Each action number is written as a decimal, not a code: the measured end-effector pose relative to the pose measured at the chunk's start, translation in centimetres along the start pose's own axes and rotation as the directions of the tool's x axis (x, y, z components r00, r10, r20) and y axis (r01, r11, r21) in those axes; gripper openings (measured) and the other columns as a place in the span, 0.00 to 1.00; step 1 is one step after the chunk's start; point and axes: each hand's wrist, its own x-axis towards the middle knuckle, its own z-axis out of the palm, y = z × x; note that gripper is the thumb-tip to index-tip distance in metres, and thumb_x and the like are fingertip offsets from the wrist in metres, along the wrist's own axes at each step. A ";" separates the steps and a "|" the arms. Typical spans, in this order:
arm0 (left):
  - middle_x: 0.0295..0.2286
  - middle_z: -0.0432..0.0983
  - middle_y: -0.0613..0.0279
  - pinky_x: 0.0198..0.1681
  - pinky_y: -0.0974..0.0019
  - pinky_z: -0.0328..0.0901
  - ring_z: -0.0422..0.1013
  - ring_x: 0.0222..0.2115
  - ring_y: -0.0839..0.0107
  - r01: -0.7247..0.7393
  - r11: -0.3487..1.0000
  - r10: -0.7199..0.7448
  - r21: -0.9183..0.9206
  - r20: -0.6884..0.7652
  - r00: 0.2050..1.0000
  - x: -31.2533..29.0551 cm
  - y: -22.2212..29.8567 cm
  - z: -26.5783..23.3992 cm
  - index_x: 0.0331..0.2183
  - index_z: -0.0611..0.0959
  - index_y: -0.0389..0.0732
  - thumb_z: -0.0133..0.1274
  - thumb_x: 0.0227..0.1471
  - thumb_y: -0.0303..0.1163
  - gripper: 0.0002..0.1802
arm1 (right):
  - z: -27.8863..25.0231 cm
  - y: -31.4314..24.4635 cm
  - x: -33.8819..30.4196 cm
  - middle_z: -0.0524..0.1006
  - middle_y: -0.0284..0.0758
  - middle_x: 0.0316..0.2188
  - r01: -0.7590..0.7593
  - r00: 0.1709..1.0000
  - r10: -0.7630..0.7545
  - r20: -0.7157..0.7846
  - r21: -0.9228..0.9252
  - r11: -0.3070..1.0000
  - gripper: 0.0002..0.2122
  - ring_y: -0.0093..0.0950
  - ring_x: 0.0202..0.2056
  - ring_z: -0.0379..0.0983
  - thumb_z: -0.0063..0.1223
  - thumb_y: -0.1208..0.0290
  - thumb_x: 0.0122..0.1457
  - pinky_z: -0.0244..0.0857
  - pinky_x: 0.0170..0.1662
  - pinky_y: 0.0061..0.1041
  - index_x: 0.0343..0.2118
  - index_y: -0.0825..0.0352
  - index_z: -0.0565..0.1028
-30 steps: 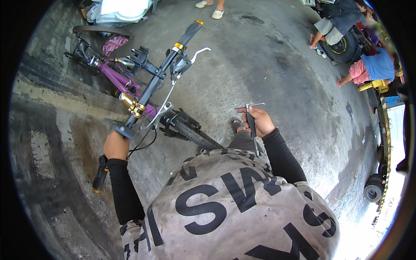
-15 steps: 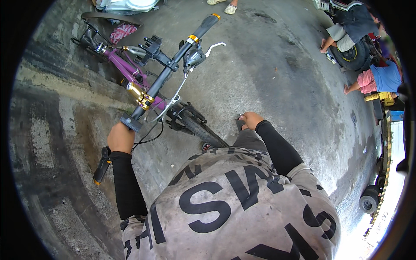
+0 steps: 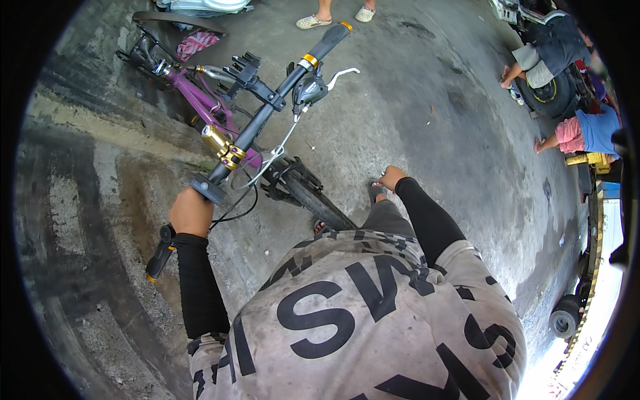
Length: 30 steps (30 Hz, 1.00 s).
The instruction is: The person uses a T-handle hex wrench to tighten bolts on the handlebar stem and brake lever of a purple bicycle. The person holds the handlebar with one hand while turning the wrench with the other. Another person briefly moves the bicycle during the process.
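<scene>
A bicycle with a purple frame [image 3: 193, 97] stands at the left, its front wheel [image 3: 319, 200] pointing toward me. Across it runs a black handlebar [image 3: 267, 110] with gold clamps. My left hand [image 3: 191, 212] is closed around the left part of this handlebar, beside a dark block-shaped fitting [image 3: 208, 189]. Past that hand the left grip [image 3: 159, 261] sticks out. Away from the bicycle, my right hand [image 3: 392, 178] hangs over my right foot with its fingers pinched. A tiny pale bit shows at the fingertips, too small to name. On the bar's far side is a silver brake lever [image 3: 343, 78].
A person in pale clogs [image 3: 313, 22] stands at the top. Two people crouch at the right near a large tyre [image 3: 548, 93]. Another dark tyre [image 3: 564, 323] lies lower right. A wall ledge [image 3: 100, 130] borders the left side. A pink-and-white cloth [image 3: 197, 45] lies behind the bicycle.
My right hand has shifted slightly right, still pinched. The bicycle appears a little farther right and lower in view, with my left hand still on the bar. More of the standing person's legs shows.
</scene>
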 end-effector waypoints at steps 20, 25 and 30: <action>0.23 0.77 0.51 0.30 0.53 0.68 0.73 0.26 0.51 -0.027 0.998 0.026 -0.049 -0.013 1.000 -0.2 -1.1 0.4 0.25 0.82 0.42 0.57 0.39 0.35 0.08 | -5.4 -7.6 -14.6 0.76 0.34 0.23 0.534 0.802 -0.307 -0.512 0.386 0.752 0.09 0.21 0.18 0.70 0.54 0.68 0.56 0.60 0.18 0.18 0.31 0.69 0.72; 0.24 0.77 0.51 0.30 0.55 0.69 0.74 0.26 0.52 -0.031 0.999 0.031 -0.014 0.008 0.999 -0.4 -1.1 0.3 0.26 0.82 0.41 0.57 0.41 0.36 0.09 | -6.6 -8.9 -18.5 0.74 0.40 0.28 0.637 0.637 -0.457 -0.621 0.758 -0.141 0.08 0.28 0.26 0.75 0.52 0.78 0.54 0.70 0.23 0.24 0.34 0.68 0.64; 0.25 0.77 0.51 0.30 0.55 0.69 0.75 0.27 0.52 -0.033 0.999 0.033 -0.011 0.015 0.999 -0.5 -1.2 0.3 0.27 0.82 0.41 0.56 0.42 0.35 0.09 | -4.4 -13.0 -20.5 0.71 0.33 0.29 0.529 0.690 -0.652 -0.313 0.833 0.160 0.21 0.22 0.25 0.71 0.51 0.82 0.54 0.69 0.25 0.21 0.52 0.71 0.62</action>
